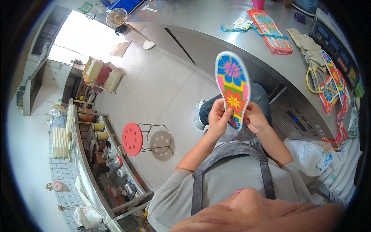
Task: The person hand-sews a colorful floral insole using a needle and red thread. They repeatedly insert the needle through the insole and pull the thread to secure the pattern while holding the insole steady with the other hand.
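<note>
An embroidered insole [233, 84] with a white rim and bright flower pattern is held upright above my lap. My left hand [218, 119] grips its narrow lower part, thumb pressed on the patterned face and fingers behind. At the opposite edge, my right hand [256, 118] pinches the insole's side, its fingertips partly hidden behind it. A bit of red shows by the right fingertips; whether it is thread is too small to tell. Another patterned insole [334, 74] lies at the right end of the steel counter [203, 14], beside yellow-handled scissors [313, 76].
Packaged insoles [271, 32] with blue-green thread [236, 28] lie on the counter. Colourful thread [342, 130] hangs over its edge near a beige cloth [307, 46] and a digital scale [333, 52]. A red stool [133, 139], a fan [116, 17] and a loaded shelf [113, 150] stand leftward.
</note>
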Demonstrator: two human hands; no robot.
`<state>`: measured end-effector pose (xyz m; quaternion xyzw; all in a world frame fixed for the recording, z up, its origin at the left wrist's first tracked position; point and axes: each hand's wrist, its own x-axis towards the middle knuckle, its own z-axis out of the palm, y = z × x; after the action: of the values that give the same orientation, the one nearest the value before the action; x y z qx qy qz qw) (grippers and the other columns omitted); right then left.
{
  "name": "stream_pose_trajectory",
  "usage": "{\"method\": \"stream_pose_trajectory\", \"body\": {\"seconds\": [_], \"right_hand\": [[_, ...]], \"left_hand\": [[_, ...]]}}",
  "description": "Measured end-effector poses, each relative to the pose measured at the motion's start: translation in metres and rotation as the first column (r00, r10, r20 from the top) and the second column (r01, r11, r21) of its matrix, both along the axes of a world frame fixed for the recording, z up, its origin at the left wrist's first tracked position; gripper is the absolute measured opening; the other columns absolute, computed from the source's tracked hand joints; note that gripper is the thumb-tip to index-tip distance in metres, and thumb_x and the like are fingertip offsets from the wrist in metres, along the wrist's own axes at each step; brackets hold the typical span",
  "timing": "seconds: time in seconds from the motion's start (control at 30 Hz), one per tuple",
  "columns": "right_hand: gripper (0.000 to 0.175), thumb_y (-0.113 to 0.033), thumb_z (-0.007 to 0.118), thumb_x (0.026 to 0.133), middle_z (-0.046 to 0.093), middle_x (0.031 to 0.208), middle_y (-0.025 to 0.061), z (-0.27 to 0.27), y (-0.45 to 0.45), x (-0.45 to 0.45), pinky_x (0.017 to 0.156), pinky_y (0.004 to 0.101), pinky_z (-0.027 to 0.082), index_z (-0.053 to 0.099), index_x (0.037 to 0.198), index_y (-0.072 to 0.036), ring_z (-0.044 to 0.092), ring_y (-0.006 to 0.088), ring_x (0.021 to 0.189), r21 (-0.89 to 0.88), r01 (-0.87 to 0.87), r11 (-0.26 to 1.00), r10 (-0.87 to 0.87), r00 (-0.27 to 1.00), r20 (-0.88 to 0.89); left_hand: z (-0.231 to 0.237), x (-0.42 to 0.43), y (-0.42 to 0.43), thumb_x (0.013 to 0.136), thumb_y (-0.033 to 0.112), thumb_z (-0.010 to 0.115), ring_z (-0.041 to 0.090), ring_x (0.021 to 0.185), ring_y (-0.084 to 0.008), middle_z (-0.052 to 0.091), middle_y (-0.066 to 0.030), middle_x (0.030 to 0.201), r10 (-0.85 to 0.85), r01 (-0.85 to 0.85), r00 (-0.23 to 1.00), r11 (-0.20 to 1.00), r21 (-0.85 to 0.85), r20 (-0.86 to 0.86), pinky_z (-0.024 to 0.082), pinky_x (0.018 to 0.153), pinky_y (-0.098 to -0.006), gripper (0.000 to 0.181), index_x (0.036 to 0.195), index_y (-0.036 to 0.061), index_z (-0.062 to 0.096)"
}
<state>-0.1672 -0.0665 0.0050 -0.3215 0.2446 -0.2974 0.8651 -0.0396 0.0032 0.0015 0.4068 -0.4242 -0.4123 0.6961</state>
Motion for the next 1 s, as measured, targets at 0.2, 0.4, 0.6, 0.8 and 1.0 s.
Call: {"method": "stream_pose_trajectory", "body": {"seconds": [0.2, 0.4, 0.6, 0.8, 1.0], "right_hand": [[0.015, -0.024, 0.052, 0.091, 0.057, 0.076, 0.0002, -0.006, 0.001, -0.006, 0.041, 0.0174, 0.033, 0.052, 0.086, -0.009, 0.039, 0.0024, 0.046, 0.141, -0.061, 0.988, -0.011, 0.887, 0.462], [0.010, -0.011, 0.049, 0.091, 0.046, 0.074, 0.0028, 0.015, -0.058, -0.067, 0.054, 0.0208, 0.042, 0.049, 0.083, -0.005, 0.048, 0.0092, 0.065, -0.004, 0.512, 0.859, -0.432, 0.729, 0.531], [0.010, -0.007, 0.044, 0.093, 0.048, 0.076, 0.0072, 0.023, -0.085, -0.129, 0.096, 0.0424, 0.039, 0.045, 0.086, 0.000, 0.056, 0.0276, 0.091, -0.418, 0.896, 0.153, -0.846, 0.337, 0.414], [0.010, -0.007, 0.044, 0.093, 0.050, 0.077, 0.0084, 0.023, -0.093, -0.134, 0.097, 0.0423, 0.039, 0.045, 0.087, 0.001, 0.056, 0.0282, 0.094, -0.556, 0.831, 0.003, -0.807, 0.330, 0.489], [0.017, -0.008, 0.045, 0.092, 0.052, 0.076, 0.0107, 0.015, -0.098, -0.143, 0.103, 0.0446, 0.035, 0.046, 0.079, 0.002, 0.056, 0.0225, 0.093, 0.006, 0.640, 0.769, -0.578, 0.690, 0.436]], "left_hand": [[-0.008, 0.002, 0.003, 0.089, 0.013, 0.055, 0.053, 0.097, -0.0098, 0.057, -0.0040, 0.105, -0.186, 0.173, 0.960, 0.982, -0.080, -0.210, 0.042, 0.085, -0.0259, 0.022, 0.107, 0.0034, 0.046], [-0.001, 0.040, 0.000, 0.089, 0.023, 0.055, 0.041, 0.059, -0.0111, 0.045, -0.0007, 0.069, 0.014, -0.038, 0.878, 0.998, -0.040, -0.478, 0.035, 0.053, -0.0252, 0.021, 0.102, 0.0091, 0.047], [0.001, 0.076, 0.003, 0.090, 0.021, 0.053, 0.038, 0.056, -0.0083, 0.040, 0.0022, 0.066, 0.108, -0.165, 0.776, 0.986, -0.035, -0.621, 0.031, 0.049, -0.0230, 0.024, 0.109, 0.0080, 0.048], [-0.001, 0.064, -0.004, 0.091, 0.017, 0.051, 0.046, 0.060, -0.0091, 0.048, 0.0013, 0.072, 0.020, -0.051, 0.793, 0.998, -0.033, -0.609, 0.040, 0.053, -0.0231, 0.021, 0.108, 0.0060, 0.048], [0.005, 0.052, -0.006, 0.091, 0.020, 0.052, 0.039, 0.052, -0.0079, 0.053, -0.0014, 0.072, 0.137, -0.099, 0.818, 0.990, 0.097, -0.559, 0.034, 0.044, -0.0217, 0.017, 0.102, 0.0077, 0.049]]}}
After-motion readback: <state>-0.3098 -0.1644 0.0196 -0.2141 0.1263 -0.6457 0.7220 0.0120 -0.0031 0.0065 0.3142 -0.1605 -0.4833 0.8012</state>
